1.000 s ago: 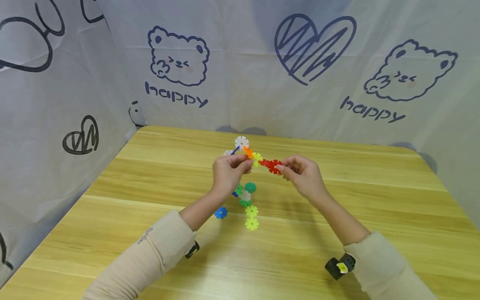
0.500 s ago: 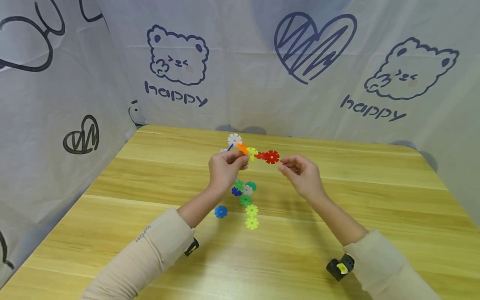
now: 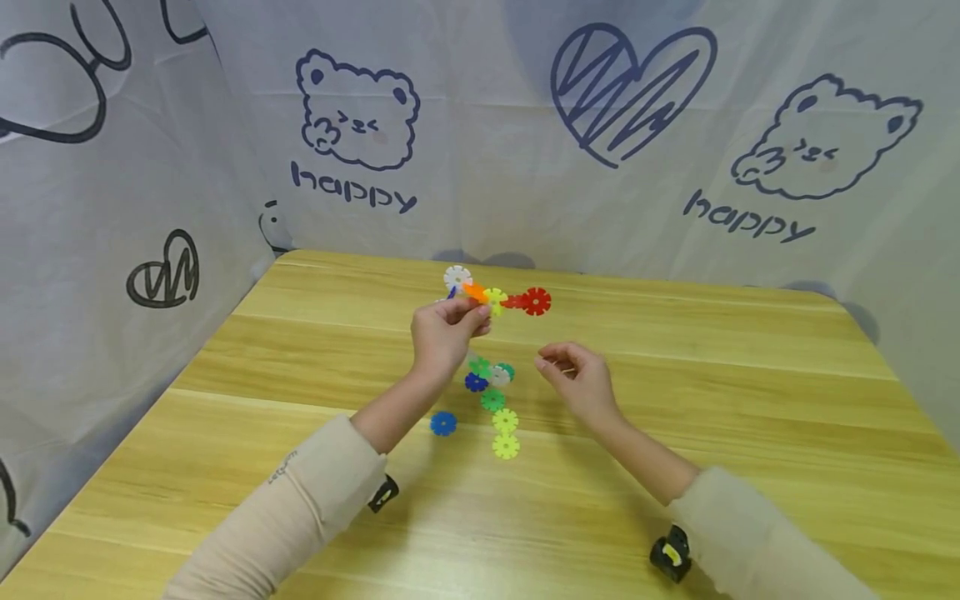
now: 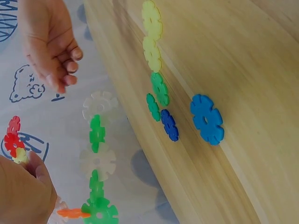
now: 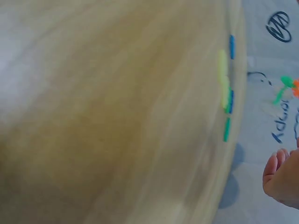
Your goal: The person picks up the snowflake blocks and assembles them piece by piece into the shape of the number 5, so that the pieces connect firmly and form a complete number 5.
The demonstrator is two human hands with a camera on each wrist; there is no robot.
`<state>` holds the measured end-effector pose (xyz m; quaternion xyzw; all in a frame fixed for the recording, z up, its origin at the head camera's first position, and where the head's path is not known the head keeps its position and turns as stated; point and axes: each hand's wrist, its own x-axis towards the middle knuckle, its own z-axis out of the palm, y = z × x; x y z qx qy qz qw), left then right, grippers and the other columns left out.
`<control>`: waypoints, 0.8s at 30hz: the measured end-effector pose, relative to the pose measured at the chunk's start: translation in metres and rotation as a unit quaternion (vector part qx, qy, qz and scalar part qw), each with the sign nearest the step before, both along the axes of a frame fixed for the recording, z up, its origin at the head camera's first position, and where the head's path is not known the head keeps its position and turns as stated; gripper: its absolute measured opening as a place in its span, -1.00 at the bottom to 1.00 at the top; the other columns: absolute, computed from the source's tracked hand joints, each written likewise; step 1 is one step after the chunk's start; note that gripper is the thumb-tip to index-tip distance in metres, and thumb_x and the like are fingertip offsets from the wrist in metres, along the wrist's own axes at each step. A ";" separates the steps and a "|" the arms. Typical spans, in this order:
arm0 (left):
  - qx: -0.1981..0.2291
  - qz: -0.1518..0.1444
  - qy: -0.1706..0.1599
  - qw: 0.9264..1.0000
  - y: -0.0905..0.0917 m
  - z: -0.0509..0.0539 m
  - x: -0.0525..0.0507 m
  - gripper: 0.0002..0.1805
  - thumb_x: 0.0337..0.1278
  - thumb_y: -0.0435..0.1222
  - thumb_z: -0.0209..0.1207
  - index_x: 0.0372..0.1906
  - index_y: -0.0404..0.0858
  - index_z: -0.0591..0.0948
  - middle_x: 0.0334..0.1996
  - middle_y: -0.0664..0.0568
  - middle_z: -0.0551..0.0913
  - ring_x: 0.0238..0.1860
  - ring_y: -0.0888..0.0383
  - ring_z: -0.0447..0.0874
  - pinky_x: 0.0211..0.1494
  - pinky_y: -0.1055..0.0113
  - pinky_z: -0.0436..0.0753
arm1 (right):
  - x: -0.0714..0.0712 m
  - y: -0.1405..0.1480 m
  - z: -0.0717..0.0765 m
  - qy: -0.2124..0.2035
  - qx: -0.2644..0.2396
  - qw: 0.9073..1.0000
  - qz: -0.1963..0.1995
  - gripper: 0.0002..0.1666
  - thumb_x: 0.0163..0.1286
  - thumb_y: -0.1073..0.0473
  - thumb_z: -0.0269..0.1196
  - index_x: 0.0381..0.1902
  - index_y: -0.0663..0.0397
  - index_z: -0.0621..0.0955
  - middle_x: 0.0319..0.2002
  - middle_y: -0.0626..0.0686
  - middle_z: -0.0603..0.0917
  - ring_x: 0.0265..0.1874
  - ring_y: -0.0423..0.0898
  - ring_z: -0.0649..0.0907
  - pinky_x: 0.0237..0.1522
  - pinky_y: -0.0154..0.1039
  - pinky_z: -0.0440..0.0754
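Your biggest thing in view is the doodled cloth (image 3: 480,217) at the back, then the table (image 3: 555,533) in front of it. Your model (image 3: 476,292), a bunch of slotted discs, is up off the wood over toward the far side, and in the left wrist view a green-and-clear string (image 4: 97,161) looks joined to it. I'd guess it's super light: thin plastic, stiff disc by disc, wobbly where the slots meet, maybe a bit slick. So I'd pinch flat faces close to a joint, since tugging way out at the red disc (image 3: 536,302) could twist that branch or pop it off. Your left hand (image 3: 444,337) reaches in from lower left, thumb and fingertips pinching the model right by the yellow disc (image 3: 494,298); can't tell exactly which piece, the fingers hide it. Your right hand (image 3: 579,385) holds nothing, fingers loosely curled and pointing left, nearer you than the red disc and not touching it. Smallest stuff: loose discs on the wood, like a blue one (image 3: 443,423) and two yellow ones (image 3: 506,422) end to end.
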<state>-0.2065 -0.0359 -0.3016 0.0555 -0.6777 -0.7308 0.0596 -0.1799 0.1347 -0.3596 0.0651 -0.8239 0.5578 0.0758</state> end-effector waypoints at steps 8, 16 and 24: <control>0.005 -0.002 0.005 1.000 -0.001 0.001 0.001 -0.83 0.05 -0.51 0.21 -0.26 -0.57 0.62 -0.23 -0.42 0.65 -0.59 0.34 0.62 -0.32 0.40 0.71 | 0.007 -0.011 -0.018 -0.017 0.006 1.000 0.014 -0.79 0.23 0.35 0.24 -0.20 0.42 0.60 -0.25 0.28 0.66 -0.37 -0.23 0.53 -0.36 -0.51 0.51; 0.005 0.000 0.009 1.000 -0.002 0.000 0.001 -0.84 0.05 -0.51 0.21 -0.27 -0.57 0.62 -0.27 -0.39 0.66 -0.59 0.35 0.62 -0.30 0.39 0.71 | 0.017 -0.019 -0.040 -0.028 0.022 0.999 0.024 -0.83 0.16 0.41 0.28 -0.26 0.41 0.61 -0.35 0.25 0.65 -0.41 -0.16 0.55 -0.39 -0.49 0.51; 0.003 0.005 0.014 1.000 -0.005 -0.001 -0.001 -0.84 0.05 -0.50 0.21 -0.27 -0.56 0.62 -0.27 -0.36 0.67 -0.53 0.25 0.68 -0.35 0.47 0.69 | 0.020 -0.023 -0.052 -0.019 0.040 0.998 0.048 -0.81 0.09 0.43 0.31 -0.28 0.37 0.63 -0.35 0.19 0.61 -0.39 -0.16 0.51 -0.37 -0.49 0.50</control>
